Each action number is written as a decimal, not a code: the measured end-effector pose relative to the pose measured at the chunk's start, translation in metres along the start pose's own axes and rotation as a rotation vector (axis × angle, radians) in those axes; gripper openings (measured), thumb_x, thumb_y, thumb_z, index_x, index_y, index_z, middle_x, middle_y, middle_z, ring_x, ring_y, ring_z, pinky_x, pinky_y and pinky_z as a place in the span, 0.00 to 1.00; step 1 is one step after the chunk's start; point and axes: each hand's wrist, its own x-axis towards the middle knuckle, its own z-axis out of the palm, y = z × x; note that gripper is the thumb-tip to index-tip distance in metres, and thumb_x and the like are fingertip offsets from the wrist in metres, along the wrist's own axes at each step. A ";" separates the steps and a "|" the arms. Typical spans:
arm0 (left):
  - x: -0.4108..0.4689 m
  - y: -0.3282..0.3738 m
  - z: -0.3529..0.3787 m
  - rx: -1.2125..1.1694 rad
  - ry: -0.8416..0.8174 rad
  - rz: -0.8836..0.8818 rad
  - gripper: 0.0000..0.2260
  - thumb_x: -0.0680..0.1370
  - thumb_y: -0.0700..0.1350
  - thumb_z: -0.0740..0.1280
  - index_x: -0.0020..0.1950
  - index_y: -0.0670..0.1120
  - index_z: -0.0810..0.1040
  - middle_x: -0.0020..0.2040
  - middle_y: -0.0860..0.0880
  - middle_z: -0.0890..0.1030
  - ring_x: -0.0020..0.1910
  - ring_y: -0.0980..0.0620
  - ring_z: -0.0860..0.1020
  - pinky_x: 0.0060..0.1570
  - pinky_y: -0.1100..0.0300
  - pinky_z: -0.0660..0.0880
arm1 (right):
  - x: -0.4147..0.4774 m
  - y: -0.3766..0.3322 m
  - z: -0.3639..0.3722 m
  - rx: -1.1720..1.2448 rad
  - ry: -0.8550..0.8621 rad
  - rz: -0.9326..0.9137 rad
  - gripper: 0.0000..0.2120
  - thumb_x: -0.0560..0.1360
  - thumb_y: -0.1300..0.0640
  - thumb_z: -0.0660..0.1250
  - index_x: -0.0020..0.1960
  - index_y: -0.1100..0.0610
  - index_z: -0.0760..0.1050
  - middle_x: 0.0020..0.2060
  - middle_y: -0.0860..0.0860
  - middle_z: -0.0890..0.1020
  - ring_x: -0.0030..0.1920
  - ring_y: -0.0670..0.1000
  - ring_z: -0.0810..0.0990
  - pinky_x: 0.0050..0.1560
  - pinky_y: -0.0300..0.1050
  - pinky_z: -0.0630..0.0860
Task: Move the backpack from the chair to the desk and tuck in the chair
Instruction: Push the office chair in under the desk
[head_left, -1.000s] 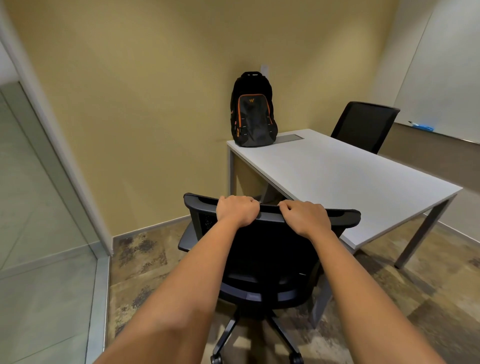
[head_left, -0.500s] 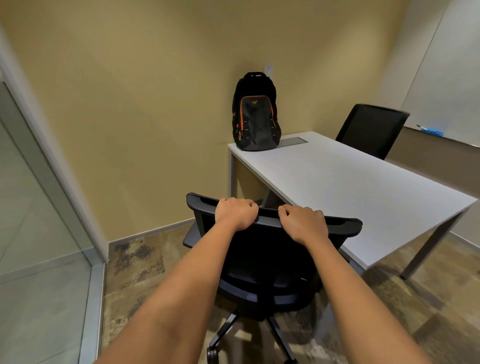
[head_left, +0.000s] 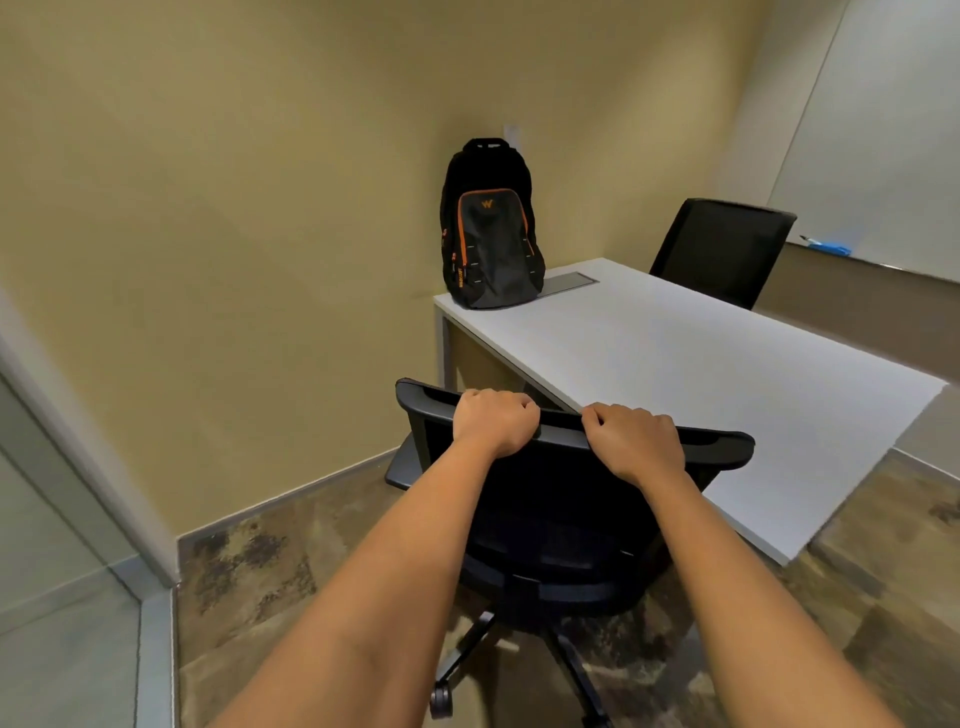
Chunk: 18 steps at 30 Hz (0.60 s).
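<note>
A black backpack (head_left: 488, 234) with orange trim stands upright on the far left corner of the white desk (head_left: 701, 374), against the wall. A black wheeled office chair (head_left: 561, 519) stands at the desk's near left edge, its seat partly under the desktop. My left hand (head_left: 493, 421) and my right hand (head_left: 631, 441) both grip the top rail of the chair's backrest, side by side. The chair's seat is mostly hidden behind the backrest and my arms.
A second black chair (head_left: 722, 249) stands on the desk's far side. A whiteboard (head_left: 883, 130) with a blue eraser (head_left: 831, 247) on its ledge hangs at right. A glass partition (head_left: 52, 571) with a metal frame runs along the left. Patterned carpet (head_left: 260, 571) lies between partition and chair.
The chair has rolled a little further toward the desk, with both hands still on its backrest. My view has shifted slightly closer and to the left.
</note>
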 end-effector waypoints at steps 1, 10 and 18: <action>0.008 -0.006 -0.001 0.004 -0.006 0.024 0.20 0.78 0.47 0.50 0.60 0.50 0.79 0.58 0.45 0.81 0.57 0.44 0.76 0.59 0.51 0.65 | 0.007 -0.004 0.002 -0.012 0.008 0.014 0.20 0.79 0.51 0.44 0.50 0.53 0.75 0.46 0.52 0.81 0.43 0.56 0.73 0.50 0.52 0.65; 0.072 -0.052 -0.008 0.033 -0.028 0.189 0.19 0.78 0.49 0.51 0.58 0.49 0.79 0.57 0.45 0.81 0.54 0.43 0.76 0.57 0.50 0.66 | 0.056 -0.039 0.019 -0.055 0.047 0.140 0.20 0.79 0.51 0.45 0.50 0.51 0.75 0.47 0.51 0.81 0.43 0.56 0.73 0.47 0.51 0.64; 0.127 -0.081 -0.012 0.041 -0.025 0.261 0.16 0.78 0.48 0.52 0.50 0.46 0.79 0.54 0.42 0.81 0.52 0.42 0.76 0.54 0.51 0.66 | 0.102 -0.062 0.031 -0.073 0.075 0.215 0.21 0.79 0.50 0.45 0.50 0.53 0.76 0.45 0.52 0.81 0.42 0.55 0.73 0.47 0.51 0.63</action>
